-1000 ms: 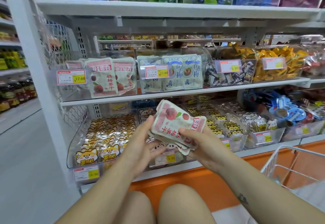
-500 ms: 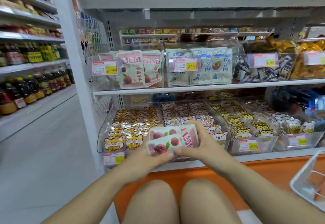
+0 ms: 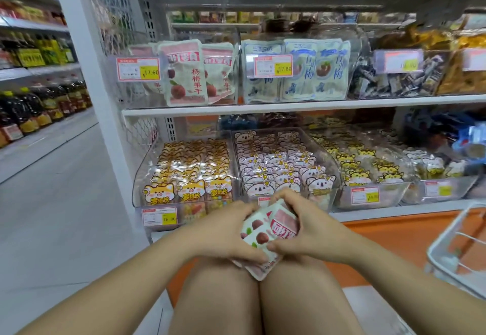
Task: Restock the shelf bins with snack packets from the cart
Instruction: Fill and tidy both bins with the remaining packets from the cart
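Two bare knees (image 3: 252, 295) sit closest, pressed together at the bottom of the view. Just above them both hands meet around a small stack of snack packets (image 3: 259, 234), white pouches printed with red bayberries and a pink banner. The left hand (image 3: 223, 232) has its grip on the stack's left side, fingers curled over the top edge and thumb at the lower corner. The right hand (image 3: 315, 232) has its grip on the right side, fingers wrapped over the top and thumb tip pressing the front near the bottom. The stack is tilted, its lower end at the knees, touching or just above them, I cannot tell which; it is in front of the lower shelf (image 3: 368, 211) and outside every bin. At the right edge stands the white wire cart (image 3: 444, 261), near the right forearm. Beyond the hands, the lower shelf carries clear bins side by side: fox-faced packets (image 3: 189, 190) on the left, koala-faced packets (image 3: 265, 184) directly behind the hands, and yellow cat-faced packets (image 3: 363, 174) to the right. One shelf up, upright pink bayberry packets (image 3: 184, 71) matching the held ones stand in a clear bin beside a price label (image 3: 138, 69) reading 17.60, with pale blue packets (image 3: 299, 71) in the next bin rightward. Far left, across the aisle, dark bottles (image 3: 31, 111) line another shelf.
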Action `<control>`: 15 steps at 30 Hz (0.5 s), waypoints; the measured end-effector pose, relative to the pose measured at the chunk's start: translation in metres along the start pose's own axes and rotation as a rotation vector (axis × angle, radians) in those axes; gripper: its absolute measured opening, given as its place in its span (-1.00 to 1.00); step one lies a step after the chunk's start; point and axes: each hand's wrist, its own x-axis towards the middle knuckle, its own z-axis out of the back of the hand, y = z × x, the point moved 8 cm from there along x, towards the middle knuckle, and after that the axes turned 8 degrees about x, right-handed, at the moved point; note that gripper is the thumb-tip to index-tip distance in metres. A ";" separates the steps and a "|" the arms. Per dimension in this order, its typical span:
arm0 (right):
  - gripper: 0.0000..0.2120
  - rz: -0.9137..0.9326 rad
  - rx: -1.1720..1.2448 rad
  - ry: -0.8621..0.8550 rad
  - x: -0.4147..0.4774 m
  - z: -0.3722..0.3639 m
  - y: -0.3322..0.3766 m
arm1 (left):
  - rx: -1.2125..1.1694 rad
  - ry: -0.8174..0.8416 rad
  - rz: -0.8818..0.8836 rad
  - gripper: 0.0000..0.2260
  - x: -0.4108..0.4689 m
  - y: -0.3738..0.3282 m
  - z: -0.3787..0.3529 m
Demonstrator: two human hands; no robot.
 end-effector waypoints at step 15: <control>-0.37 -0.049 0.729 -0.127 0.080 -0.013 0.070 | -0.538 -0.565 0.140 -0.37 -0.035 0.035 0.099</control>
